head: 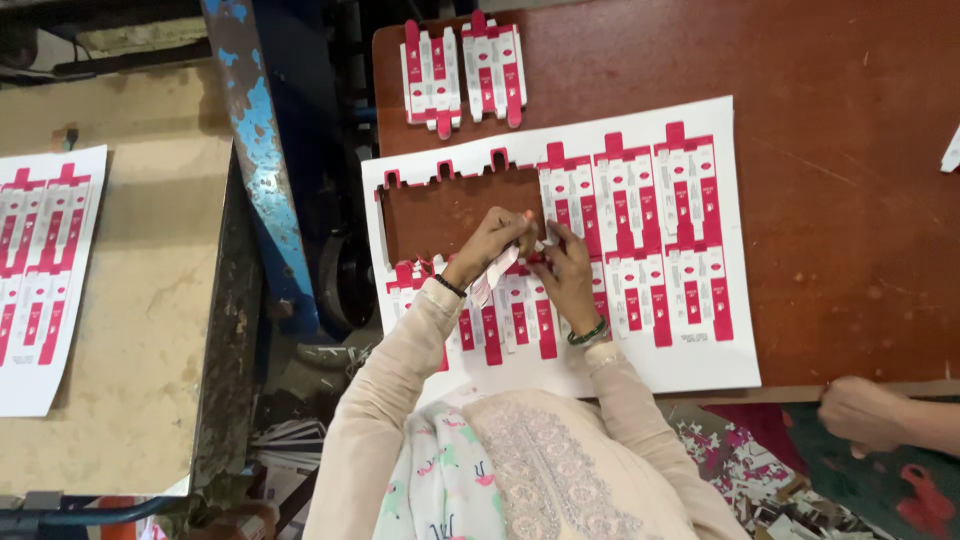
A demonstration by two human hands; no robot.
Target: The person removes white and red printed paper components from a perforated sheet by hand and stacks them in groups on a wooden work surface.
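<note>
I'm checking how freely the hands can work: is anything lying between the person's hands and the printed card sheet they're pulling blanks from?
Nothing visible does. The left hand and right hand rest directly on the printed sheet, pinching a loose strip beside the punched-out gap.

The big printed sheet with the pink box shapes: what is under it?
The printed sheet lies on a reddish-brown table, whose surface shows through the punched-out gap. Anything else beneath the sheet is covered.

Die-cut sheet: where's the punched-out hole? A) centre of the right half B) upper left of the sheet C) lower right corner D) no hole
B: the printed sheet shows bare brown table through a gap at its upper left, beside the left hand and right hand.
</note>
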